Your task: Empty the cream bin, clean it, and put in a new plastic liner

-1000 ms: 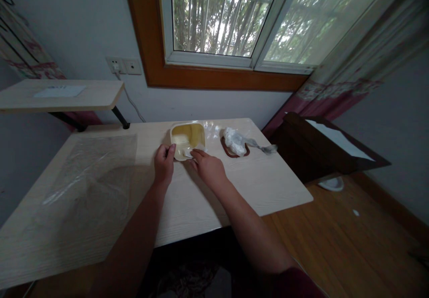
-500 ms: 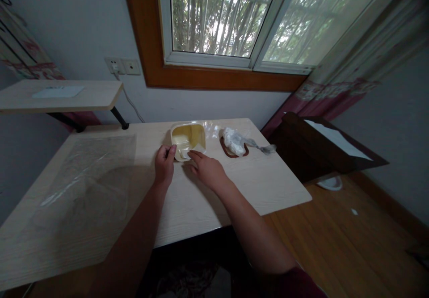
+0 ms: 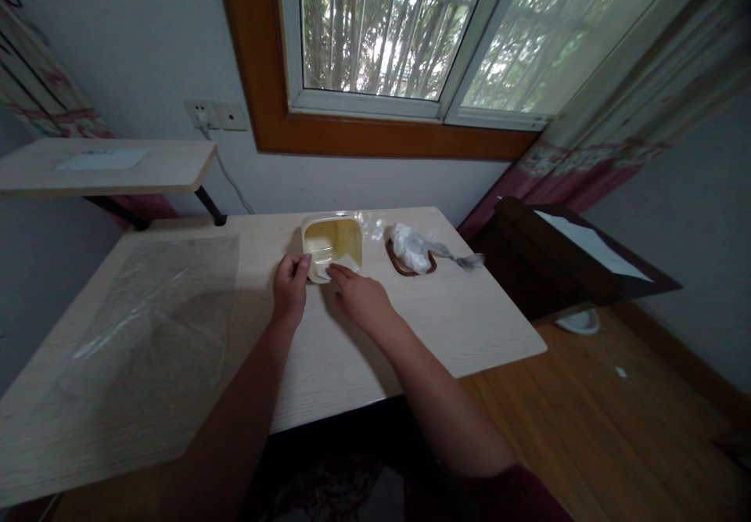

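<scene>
Both forearms (image 3: 253, 385) forward, left grip (image 3: 290, 287) curled (thumb (image 3: 304, 264) forward), right grip (image 3: 361, 297) palm-down with fingers (image 3: 342, 271) straight.

On the left half of the pale wood-grain table (image 3: 469, 322), a clear plastic sheet (image 3: 176, 295) lies flat. On the right part, a crumpled whitish plastic bag (image 3: 409, 246) rests over a brown loop (image 3: 404, 270). A small raised shelf (image 3: 173, 170) carries a white paper (image 3: 102, 160). Behind it, a white cable (image 3: 235, 185) hangs from the wall socket (image 3: 200, 113). A sliding window (image 3: 375, 37) has an orange-brown wooden frame (image 3: 399, 137), and a cream-and-pink curtain (image 3: 587, 150) falls at its right.
</scene>
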Action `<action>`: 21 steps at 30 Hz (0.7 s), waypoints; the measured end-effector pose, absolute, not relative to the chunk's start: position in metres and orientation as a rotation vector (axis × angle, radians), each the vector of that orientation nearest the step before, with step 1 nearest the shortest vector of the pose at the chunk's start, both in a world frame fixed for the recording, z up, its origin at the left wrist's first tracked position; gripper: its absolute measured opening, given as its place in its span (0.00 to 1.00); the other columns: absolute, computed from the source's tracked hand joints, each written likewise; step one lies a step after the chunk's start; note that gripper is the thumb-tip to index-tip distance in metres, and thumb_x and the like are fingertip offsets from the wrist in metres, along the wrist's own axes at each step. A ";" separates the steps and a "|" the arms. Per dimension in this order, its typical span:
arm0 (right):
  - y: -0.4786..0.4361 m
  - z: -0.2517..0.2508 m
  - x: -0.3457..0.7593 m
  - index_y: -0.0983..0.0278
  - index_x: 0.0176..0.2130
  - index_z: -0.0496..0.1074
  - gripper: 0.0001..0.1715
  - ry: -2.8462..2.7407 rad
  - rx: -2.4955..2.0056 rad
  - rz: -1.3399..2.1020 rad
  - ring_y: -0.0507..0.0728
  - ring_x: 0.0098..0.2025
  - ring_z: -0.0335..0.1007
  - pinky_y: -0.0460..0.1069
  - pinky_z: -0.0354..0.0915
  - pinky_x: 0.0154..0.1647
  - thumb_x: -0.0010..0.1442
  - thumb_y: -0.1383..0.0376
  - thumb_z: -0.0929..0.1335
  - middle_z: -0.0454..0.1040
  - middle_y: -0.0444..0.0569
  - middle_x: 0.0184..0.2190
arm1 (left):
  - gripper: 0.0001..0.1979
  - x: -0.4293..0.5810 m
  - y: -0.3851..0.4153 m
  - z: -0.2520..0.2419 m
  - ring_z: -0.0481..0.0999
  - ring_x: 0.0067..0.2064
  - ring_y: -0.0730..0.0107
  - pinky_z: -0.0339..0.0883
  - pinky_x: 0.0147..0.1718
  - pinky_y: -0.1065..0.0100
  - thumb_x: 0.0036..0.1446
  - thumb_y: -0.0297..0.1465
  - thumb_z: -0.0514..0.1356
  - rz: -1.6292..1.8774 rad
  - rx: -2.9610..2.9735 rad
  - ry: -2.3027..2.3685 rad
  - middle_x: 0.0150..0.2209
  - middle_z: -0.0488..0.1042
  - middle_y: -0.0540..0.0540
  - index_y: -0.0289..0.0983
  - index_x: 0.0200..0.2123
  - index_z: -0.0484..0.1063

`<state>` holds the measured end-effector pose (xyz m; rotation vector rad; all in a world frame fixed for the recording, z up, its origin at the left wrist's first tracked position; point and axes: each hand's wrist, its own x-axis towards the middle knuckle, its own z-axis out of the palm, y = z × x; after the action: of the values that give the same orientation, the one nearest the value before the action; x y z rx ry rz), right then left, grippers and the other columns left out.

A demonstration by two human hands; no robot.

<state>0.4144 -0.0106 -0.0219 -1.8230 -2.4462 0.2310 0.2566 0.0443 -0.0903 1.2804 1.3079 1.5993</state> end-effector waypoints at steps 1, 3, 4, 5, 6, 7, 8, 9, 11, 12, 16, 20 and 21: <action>-0.009 -0.022 0.417 0.59 0.70 0.59 0.35 -2.436 -1.862 0.217 0.63 0.56 0.76 0.59 0.74 0.51 0.66 0.69 0.59 0.60 0.52 0.72 | 0.18 0.257 0.044 -0.091 0.66 0.28 0.70 0.60 0.28 0.71 0.61 0.46 0.62 1.592 1.282 1.320 0.24 0.66 0.52 0.40 0.28 0.67; -0.009 -0.021 0.420 0.59 0.69 0.60 0.34 -2.418 -1.914 0.202 0.63 0.55 0.77 0.60 0.74 0.51 0.67 0.69 0.58 0.60 0.53 0.71 | 0.18 0.257 0.044 -0.091 0.66 0.29 0.70 0.59 0.28 0.71 0.61 0.46 0.61 1.581 1.294 1.351 0.24 0.66 0.52 0.40 0.28 0.67; -0.009 -0.021 0.419 0.60 0.70 0.60 0.34 -2.417 -1.916 0.205 0.63 0.55 0.77 0.59 0.74 0.51 0.67 0.69 0.58 0.60 0.54 0.71 | 0.18 0.257 0.044 -0.091 0.66 0.29 0.70 0.59 0.29 0.71 0.61 0.46 0.61 1.578 1.300 1.361 0.25 0.66 0.52 0.40 0.28 0.67; -0.010 -0.020 0.417 0.60 0.70 0.59 0.34 -2.426 -1.900 0.215 0.63 0.55 0.77 0.59 0.74 0.51 0.67 0.68 0.58 0.60 0.54 0.71 | 0.18 0.257 0.044 -0.090 0.66 0.29 0.70 0.59 0.29 0.71 0.61 0.46 0.61 1.578 1.306 1.368 0.25 0.66 0.52 0.39 0.28 0.67; -0.012 -0.019 0.414 0.60 0.70 0.58 0.34 -2.439 -1.871 0.231 0.63 0.55 0.77 0.58 0.74 0.51 0.67 0.68 0.59 0.60 0.55 0.71 | 0.18 0.257 0.043 -0.090 0.66 0.30 0.70 0.59 0.29 0.71 0.61 0.46 0.61 1.578 1.313 1.373 0.25 0.66 0.52 0.39 0.28 0.66; -0.014 -0.018 0.410 0.59 0.71 0.56 0.35 -2.454 -1.838 0.250 0.63 0.55 0.77 0.58 0.74 0.51 0.67 0.67 0.59 0.60 0.55 0.71 | 0.17 0.257 0.043 -0.089 0.65 0.30 0.70 0.59 0.30 0.71 0.61 0.46 0.61 1.580 1.320 1.377 0.25 0.65 0.52 0.39 0.28 0.66; -0.015 -0.016 0.407 0.59 0.71 0.55 0.35 -2.466 -1.811 0.270 0.63 0.55 0.77 0.58 0.74 0.51 0.68 0.67 0.59 0.61 0.56 0.71 | 0.17 0.256 0.042 -0.088 0.65 0.30 0.70 0.59 0.30 0.71 0.61 0.45 0.61 1.582 1.325 1.378 0.25 0.65 0.52 0.39 0.28 0.66; -0.016 -0.015 0.405 0.59 0.71 0.54 0.35 -2.473 -1.797 0.286 0.63 0.55 0.77 0.58 0.73 0.50 0.68 0.66 0.60 0.62 0.57 0.70 | 0.17 0.256 0.042 -0.087 0.65 0.30 0.70 0.59 0.30 0.71 0.61 0.45 0.61 1.584 1.328 1.378 0.25 0.64 0.52 0.39 0.28 0.66; -0.017 -0.013 0.403 0.59 0.70 0.55 0.34 -2.465 -1.818 0.296 0.64 0.53 0.77 0.58 0.73 0.50 0.68 0.66 0.60 0.67 0.58 0.66 | 0.17 0.256 0.041 -0.086 0.65 0.29 0.71 0.59 0.29 0.71 0.61 0.45 0.61 1.588 1.320 1.374 0.25 0.64 0.52 0.39 0.28 0.66; -0.017 -0.012 0.405 0.60 0.70 0.56 0.33 -2.455 -1.846 0.289 0.64 0.53 0.78 0.58 0.73 0.50 0.68 0.66 0.60 0.69 0.59 0.64 | 0.17 0.257 0.041 -0.085 0.65 0.29 0.71 0.60 0.29 0.71 0.61 0.44 0.61 1.592 1.313 1.373 0.25 0.65 0.52 0.39 0.28 0.66; -0.012 -0.010 0.414 0.62 0.67 0.60 0.30 -2.420 -1.966 0.227 0.66 0.52 0.78 0.59 0.73 0.49 0.68 0.69 0.59 0.73 0.61 0.60 | 0.16 0.259 0.041 -0.084 0.65 0.28 0.72 0.60 0.28 0.71 0.61 0.44 0.61 1.596 1.282 1.346 0.25 0.65 0.53 0.39 0.28 0.66; -0.010 -0.010 0.414 0.61 0.66 0.63 0.29 -2.440 -1.925 0.224 0.65 0.50 0.79 0.58 0.73 0.50 0.68 0.69 0.59 0.75 0.59 0.59 | 0.17 0.258 0.043 -0.089 0.64 0.28 0.72 0.59 0.28 0.71 0.61 0.44 0.61 1.615 1.291 1.339 0.24 0.64 0.53 0.39 0.28 0.65; -0.011 -0.010 0.412 0.60 0.66 0.63 0.30 -2.456 -1.875 0.235 0.64 0.51 0.79 0.58 0.73 0.50 0.68 0.69 0.60 0.74 0.58 0.60 | 0.17 0.257 0.044 -0.091 0.64 0.28 0.72 0.59 0.28 0.71 0.61 0.44 0.61 1.616 1.298 1.345 0.25 0.64 0.53 0.39 0.28 0.65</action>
<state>0.4125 -0.0109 -0.0098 -1.8751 -2.4561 0.2353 0.2573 0.0440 -0.0906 1.2983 1.3447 1.6162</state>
